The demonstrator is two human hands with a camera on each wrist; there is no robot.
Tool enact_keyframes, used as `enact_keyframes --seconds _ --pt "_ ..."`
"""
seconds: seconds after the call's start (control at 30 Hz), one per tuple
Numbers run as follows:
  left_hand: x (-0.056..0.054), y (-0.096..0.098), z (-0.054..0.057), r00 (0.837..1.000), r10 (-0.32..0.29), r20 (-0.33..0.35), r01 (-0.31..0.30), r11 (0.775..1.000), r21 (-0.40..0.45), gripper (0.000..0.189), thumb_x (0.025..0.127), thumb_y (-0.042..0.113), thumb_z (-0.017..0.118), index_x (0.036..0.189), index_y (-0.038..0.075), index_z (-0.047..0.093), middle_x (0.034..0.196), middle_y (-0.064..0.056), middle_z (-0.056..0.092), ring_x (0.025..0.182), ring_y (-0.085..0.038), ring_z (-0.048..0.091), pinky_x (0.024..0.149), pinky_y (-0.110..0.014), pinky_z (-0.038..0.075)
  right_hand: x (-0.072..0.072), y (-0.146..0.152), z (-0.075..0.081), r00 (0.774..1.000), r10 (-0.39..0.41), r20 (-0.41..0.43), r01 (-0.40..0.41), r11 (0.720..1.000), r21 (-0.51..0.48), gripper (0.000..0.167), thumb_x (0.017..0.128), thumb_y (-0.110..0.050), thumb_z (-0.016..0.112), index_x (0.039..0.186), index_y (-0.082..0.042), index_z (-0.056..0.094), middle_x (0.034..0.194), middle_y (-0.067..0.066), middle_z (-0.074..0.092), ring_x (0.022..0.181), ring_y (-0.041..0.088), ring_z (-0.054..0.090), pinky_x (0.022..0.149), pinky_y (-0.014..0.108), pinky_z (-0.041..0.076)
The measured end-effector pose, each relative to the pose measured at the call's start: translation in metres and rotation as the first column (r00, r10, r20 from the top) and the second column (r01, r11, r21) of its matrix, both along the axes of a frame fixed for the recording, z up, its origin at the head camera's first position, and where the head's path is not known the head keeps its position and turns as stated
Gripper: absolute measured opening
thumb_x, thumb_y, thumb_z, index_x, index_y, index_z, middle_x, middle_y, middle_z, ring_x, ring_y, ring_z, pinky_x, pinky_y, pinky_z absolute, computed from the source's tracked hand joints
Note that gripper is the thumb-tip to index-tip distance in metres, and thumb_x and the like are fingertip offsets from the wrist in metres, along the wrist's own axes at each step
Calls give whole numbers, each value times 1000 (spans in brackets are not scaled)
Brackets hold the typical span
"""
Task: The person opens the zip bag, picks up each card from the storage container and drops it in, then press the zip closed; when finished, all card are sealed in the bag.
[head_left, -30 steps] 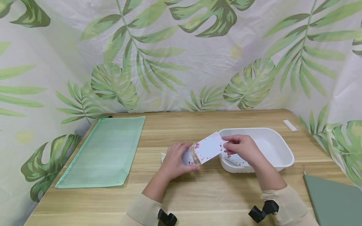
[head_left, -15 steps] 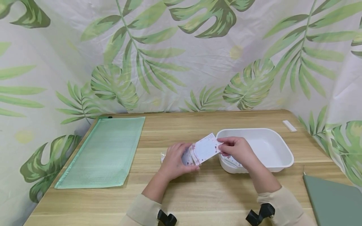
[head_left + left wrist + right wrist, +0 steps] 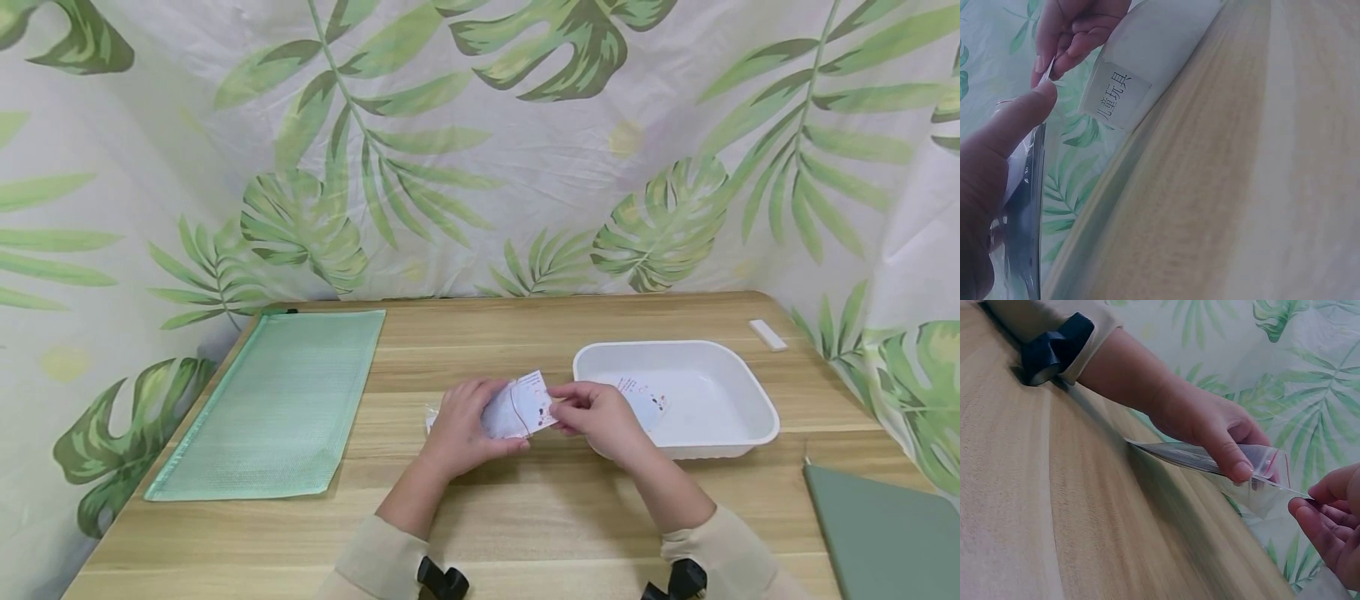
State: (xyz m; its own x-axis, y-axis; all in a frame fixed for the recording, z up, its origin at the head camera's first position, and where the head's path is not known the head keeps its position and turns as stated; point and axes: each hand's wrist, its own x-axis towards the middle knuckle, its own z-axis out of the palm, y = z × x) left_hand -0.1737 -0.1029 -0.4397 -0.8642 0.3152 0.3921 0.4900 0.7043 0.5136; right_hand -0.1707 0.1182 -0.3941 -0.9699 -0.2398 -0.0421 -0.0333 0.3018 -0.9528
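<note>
My left hand (image 3: 463, 423) grips a clear zip-seal bag (image 3: 1188, 456) with a red line along its mouth, thumb on the near edge. The bag rises from the wooden table at its mouth end. Thumb and fingers of my right hand (image 3: 603, 421) pinch the right end of a white card (image 3: 535, 398) printed with small reddish flowers. Most of this card lies inside the bag, with a short end sticking out. To the right stands a white plastic tub (image 3: 716, 400), with another printed card (image 3: 643, 402) in it, partly hidden by my right hand.
A mint green mesh zip pouch (image 3: 270, 408) lies flat at the left of the wooden table (image 3: 517, 533). A grey-green flat folder or book (image 3: 888, 533) lies at the right edge. Near the back right corner is a small white bar (image 3: 768, 334). Leaf-print cloth (image 3: 420, 150) hangs behind.
My right hand has moved left and slightly nearer, sliding the card deeper into the bag. The left hand has stayed in place. More of the card in the tub now shows.
</note>
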Motion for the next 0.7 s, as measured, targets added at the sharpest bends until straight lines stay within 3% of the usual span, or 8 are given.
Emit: enact_keyframes --seconds 0.33,0.5,0.7 --pt "0 -1 -1 999 -7 -43 8 1000 18 81 64 47 85 130 9 59 123 -9 64 118 -30 56 101 -49 40 1 -21 -3 999 38 33 -39 999 10 30 87 -5 67 113 9 66 78 7 68 65 8 63 65 26 58" --pt "0 -1 1 999 -15 -39 16 1000 18 79 65 48 84 130 9 59 124 -9 64 119 -29 56 102 -49 40 -1 -28 -8 999 49 16 -50 997 59 26 86 -6 69 109 5 69 68 -1 61 58 7 55 55 19 48" --pt "1 -1 2 1000 -18 -25 18 1000 9 79 66 47 84 131 9 59 126 -9 63 119 -28 55 102 -49 40 -2 -33 -11 996 87 -8 -86 988 130 23 84 -8 68 106 1 72 64 -4 53 52 7 47 49 20 40"
